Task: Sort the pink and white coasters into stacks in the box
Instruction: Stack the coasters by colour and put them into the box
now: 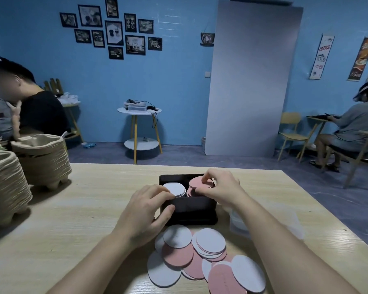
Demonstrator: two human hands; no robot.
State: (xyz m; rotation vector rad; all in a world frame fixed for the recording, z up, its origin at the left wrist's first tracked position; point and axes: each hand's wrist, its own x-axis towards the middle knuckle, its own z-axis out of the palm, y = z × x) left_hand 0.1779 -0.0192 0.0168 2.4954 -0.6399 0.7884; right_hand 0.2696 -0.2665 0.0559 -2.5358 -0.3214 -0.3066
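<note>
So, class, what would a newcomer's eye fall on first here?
The left hand grips the near wall of a black box; the right hand pinches a pink coaster over its right compartment, beside a white stack. In front lies a loose heap of pink and white coasters; pulp trays stand stacked at left.

One box point(191, 211), two stacks point(174, 188), about twelve loose coasters point(177, 254).

Left hand point(149, 206) grips the box point(191, 211) at its 8 o'clock corner. Right hand point(221, 187) pinches a pink coaster point(198, 182) at 2 o'clock inside, with the white stack point(175, 188) at 10. A loose pile point(200, 257) lies at the box's 6 o'clock.
</note>
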